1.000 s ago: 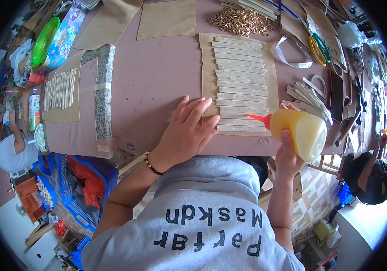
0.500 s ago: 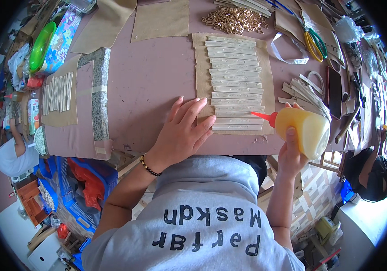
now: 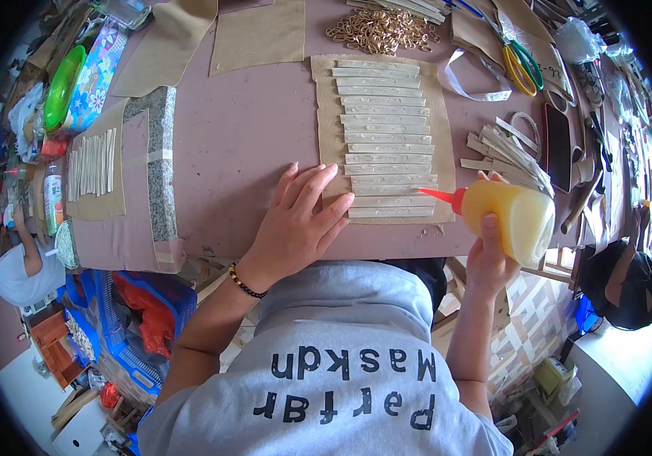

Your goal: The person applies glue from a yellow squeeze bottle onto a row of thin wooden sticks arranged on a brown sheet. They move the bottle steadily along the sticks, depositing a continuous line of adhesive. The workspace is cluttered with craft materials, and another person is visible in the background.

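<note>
My right hand (image 3: 491, 257) is wrapped round a yellowish squeeze bottle (image 3: 510, 220), tilted so that its red nozzle (image 3: 438, 195) points left. The nozzle tip is over one of the lower pale strips (image 3: 388, 159), which lie in a row down a tan sheet (image 3: 328, 114). Glossy, clear-looking spots show along the strips. My left hand (image 3: 299, 220) rests palm down with fingers spread at the sheet's lower left edge. It holds nothing.
Gold-coloured metal links (image 3: 383, 30) are heaped beyond the sheet. To the right lie loose strips (image 3: 504, 156), scissors (image 3: 523, 72) and a dark phone (image 3: 558, 148). More strips (image 3: 92, 163) sit on a board at left. One person (image 3: 25, 262) is at far left, another (image 3: 622, 281) at far right.
The whole view has shifted slightly, moving the table things a little left. The nozzle tip stays over nearly the same strip, and both hands keep their pose.
</note>
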{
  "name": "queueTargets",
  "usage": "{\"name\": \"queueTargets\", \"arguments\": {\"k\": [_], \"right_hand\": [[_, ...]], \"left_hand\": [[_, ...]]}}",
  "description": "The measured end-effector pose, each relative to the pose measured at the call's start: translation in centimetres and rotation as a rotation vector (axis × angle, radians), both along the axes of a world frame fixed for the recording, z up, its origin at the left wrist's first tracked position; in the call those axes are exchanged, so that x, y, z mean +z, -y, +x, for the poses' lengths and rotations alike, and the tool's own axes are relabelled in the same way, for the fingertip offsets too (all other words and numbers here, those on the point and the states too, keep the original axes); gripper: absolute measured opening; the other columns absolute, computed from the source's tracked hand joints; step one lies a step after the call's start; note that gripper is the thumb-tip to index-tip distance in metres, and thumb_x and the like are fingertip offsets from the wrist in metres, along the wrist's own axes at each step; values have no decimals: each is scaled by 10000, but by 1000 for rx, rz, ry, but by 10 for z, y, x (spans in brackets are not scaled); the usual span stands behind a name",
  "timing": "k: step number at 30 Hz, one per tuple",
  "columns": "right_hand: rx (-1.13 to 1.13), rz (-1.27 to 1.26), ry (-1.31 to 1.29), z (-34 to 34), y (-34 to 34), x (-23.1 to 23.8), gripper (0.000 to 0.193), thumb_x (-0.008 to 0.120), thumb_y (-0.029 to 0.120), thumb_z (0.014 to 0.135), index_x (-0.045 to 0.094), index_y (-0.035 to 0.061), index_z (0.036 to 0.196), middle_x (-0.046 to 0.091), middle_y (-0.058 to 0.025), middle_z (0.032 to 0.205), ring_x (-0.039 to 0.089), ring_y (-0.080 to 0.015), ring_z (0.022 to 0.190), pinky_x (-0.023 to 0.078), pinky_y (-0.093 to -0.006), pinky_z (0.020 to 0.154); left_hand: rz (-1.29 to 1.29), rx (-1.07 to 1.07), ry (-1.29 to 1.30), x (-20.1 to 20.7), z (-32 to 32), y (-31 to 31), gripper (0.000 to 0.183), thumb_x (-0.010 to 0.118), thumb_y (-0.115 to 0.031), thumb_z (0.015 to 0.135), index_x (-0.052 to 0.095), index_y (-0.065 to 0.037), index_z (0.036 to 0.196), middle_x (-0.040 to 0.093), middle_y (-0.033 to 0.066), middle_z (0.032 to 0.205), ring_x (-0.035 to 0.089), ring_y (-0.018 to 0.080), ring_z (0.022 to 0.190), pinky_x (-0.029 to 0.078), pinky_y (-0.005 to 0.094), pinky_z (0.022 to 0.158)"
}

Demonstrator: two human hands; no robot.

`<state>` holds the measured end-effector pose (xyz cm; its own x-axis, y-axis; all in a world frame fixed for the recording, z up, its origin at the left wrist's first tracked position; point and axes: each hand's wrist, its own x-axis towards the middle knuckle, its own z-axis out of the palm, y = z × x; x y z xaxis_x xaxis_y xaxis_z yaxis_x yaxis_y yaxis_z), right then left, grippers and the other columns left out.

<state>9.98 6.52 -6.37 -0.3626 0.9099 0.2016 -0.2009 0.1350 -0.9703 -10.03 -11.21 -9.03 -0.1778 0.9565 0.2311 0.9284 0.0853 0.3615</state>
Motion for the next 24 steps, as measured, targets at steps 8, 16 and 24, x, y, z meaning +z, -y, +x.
{"name": "queueTargets", "arguments": {"k": [8, 16, 24], "right_hand": [[-55, 87, 29, 16, -11, -2, 584, 716, 154, 851, 420, -7, 1328, 550, -227, 1268, 559, -373, 1183, 465, -464, 988], [-37, 116, -153, 25, -6, 4, 523, 667, 145, 875, 447, 9, 1330, 556, -271, 1254, 549, -478, 1161, 463, -544, 988], [-54, -106, -119, 20, 1, -11, 521, 663, 173, 894, 431, -17, 1320, 562, -267, 1238, 570, -449, 1149, 502, -489, 964]], "left_hand": [[9, 1, 3, 2, 0, 1, 330, 641, -216, 881, 613, -139, 1201, 457, 176, 1341, 473, 307, 1236, 324, 530, 1091], [17, -9, 13, 1, 0, 3, 369, 658, -213, 865, 611, -133, 1222, 458, 180, 1343, 477, 307, 1238, 328, 527, 1089], [15, -14, 33, 0, 4, 10, 378, 667, -206, 859, 609, -129, 1225, 457, 190, 1352, 479, 312, 1244, 330, 534, 1087]]}}
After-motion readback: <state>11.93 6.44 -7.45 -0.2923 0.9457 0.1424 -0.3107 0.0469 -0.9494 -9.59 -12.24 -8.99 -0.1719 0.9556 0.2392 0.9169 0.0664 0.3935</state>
